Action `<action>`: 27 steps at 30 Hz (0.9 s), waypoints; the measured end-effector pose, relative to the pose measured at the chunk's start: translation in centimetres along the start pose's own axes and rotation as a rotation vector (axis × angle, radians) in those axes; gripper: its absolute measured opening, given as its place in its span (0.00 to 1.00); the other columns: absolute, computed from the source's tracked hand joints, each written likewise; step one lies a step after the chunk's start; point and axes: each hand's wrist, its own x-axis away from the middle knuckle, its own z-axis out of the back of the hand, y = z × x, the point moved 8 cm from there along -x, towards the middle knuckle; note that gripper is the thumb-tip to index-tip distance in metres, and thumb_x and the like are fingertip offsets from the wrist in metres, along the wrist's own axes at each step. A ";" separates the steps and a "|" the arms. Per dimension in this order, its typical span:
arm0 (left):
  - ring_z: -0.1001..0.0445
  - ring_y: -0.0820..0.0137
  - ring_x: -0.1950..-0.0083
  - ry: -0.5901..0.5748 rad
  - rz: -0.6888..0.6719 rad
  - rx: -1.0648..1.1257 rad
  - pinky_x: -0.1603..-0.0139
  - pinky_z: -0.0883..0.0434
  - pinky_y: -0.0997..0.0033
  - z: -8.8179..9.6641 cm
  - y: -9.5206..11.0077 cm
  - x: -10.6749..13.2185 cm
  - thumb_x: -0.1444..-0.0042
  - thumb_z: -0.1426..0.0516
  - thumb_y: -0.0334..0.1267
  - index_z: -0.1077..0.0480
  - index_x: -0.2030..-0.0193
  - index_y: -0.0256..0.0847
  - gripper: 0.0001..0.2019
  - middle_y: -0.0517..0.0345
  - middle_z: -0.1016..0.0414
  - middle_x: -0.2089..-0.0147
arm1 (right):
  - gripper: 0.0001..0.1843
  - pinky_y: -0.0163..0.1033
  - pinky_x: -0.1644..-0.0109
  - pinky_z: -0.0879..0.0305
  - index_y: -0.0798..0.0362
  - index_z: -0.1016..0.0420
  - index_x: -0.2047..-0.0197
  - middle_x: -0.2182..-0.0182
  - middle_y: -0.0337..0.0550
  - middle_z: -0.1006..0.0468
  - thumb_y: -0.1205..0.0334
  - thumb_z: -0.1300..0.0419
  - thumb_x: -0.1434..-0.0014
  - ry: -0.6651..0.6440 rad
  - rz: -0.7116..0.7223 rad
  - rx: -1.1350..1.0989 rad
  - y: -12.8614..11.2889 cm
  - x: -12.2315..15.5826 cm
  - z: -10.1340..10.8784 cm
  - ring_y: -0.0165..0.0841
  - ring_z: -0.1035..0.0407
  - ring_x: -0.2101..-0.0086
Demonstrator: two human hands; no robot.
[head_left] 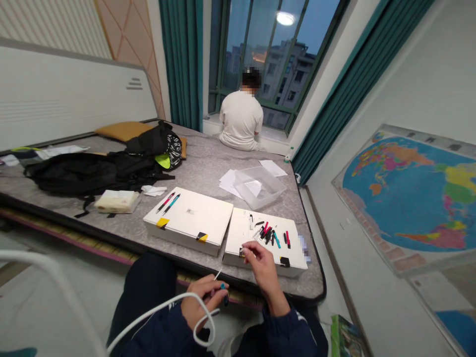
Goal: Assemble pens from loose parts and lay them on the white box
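My left hand point(204, 297) is closed low in front of me around a thin white pen refill and a small blue-tipped pen part point(222, 286). My right hand point(261, 265) rests at the near edge of the right white box point(293, 250), its fingers pinched on a small dark piece that I cannot make out. Several loose pen parts point(270, 234), black, red and teal, lie on that box just beyond my right hand. On the left white box point(201, 218) lie two whole pens point(168, 202), one red and one teal.
Both boxes sit on a grey mattress point(208, 163). A clear plastic bin point(259, 186) and papers lie behind them. Black bags point(100, 168) are on the left. A person in a white shirt point(241, 119) sits at the window. A world map point(412, 193) hangs on the right.
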 end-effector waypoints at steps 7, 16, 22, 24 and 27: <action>0.30 0.69 0.71 -0.070 -0.080 0.005 0.70 0.34 0.73 -1.0 0.7 0.4 0.39 0.46 0.42 0.22 0.68 0.38 0.14 0.53 0.28 0.73 | 0.07 0.42 0.58 0.32 0.47 0.21 0.63 0.65 0.44 0.21 0.56 0.40 0.40 -0.121 -0.043 -0.039 -2.9 7.6 -4.3 0.39 0.27 0.63; 0.29 0.70 0.71 -0.094 -0.122 -0.017 0.69 0.33 0.74 -0.7 1.0 1.7 0.39 0.45 0.40 0.21 0.63 0.40 0.12 0.55 0.27 0.72 | 0.07 0.39 0.60 0.33 0.46 0.22 0.61 0.64 0.45 0.24 0.62 0.42 0.38 -0.083 0.090 0.177 -4.9 9.6 -4.7 0.37 0.29 0.63; 0.29 0.70 0.72 -0.152 -0.153 -0.056 0.72 0.36 0.74 -0.8 0.9 2.3 0.38 0.46 0.43 0.20 0.61 0.41 0.13 0.55 0.28 0.73 | 0.08 0.36 0.60 0.35 0.51 0.23 0.61 0.64 0.44 0.26 0.65 0.44 0.36 -0.135 0.132 0.268 -6.0 10.8 -4.6 0.34 0.31 0.62; 0.29 0.70 0.72 -0.201 -0.162 -0.085 0.71 0.36 0.74 -1.1 0.8 2.7 0.39 0.45 0.43 0.20 0.61 0.41 0.13 0.55 0.28 0.73 | 0.08 0.36 0.59 0.35 0.51 0.23 0.61 0.64 0.43 0.26 0.67 0.44 0.36 -0.172 0.129 0.311 -6.1 11.4 -4.8 0.33 0.31 0.62; 0.28 0.69 0.71 -0.243 -0.179 -0.105 0.70 0.34 0.74 -1.6 1.0 3.4 0.38 0.45 0.42 0.21 0.59 0.42 0.12 0.55 0.27 0.72 | 0.08 0.36 0.57 0.35 0.51 0.24 0.59 0.63 0.43 0.27 0.68 0.44 0.36 -0.227 0.122 0.389 -5.8 12.3 -5.1 0.33 0.31 0.61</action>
